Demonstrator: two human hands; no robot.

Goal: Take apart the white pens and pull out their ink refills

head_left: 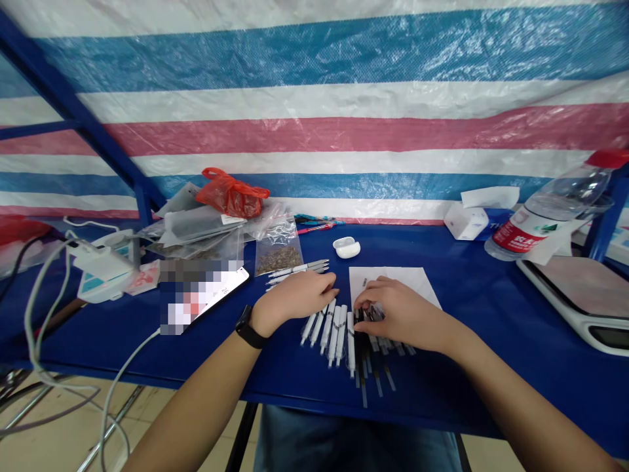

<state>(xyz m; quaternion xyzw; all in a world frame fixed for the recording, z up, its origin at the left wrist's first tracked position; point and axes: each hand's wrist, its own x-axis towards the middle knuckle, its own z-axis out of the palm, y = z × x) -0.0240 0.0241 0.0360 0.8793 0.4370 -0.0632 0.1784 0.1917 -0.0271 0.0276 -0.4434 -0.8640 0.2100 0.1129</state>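
Note:
My left hand (295,295) lies palm down on the blue table (472,328), fingers extended and holding nothing, just behind a fanned row of white pens (327,331). A few more white pens (297,269) lie beyond those fingers. My right hand (393,308) curls over a cluster of dark pen parts (371,313) at the edge of a white paper sheet (393,278). Thin refill-like tips (376,377) stick out toward me below that hand. The hand hides most of the cluster, so its exact contents are unclear.
A clear bag of seeds (278,246), a white earbud case (346,247), and a pixelated phone (206,295) sit near the hands. Further out are a red plastic bag (232,193), a tissue pack (466,221), a water bottle (545,216), and a white-framed tablet (580,295).

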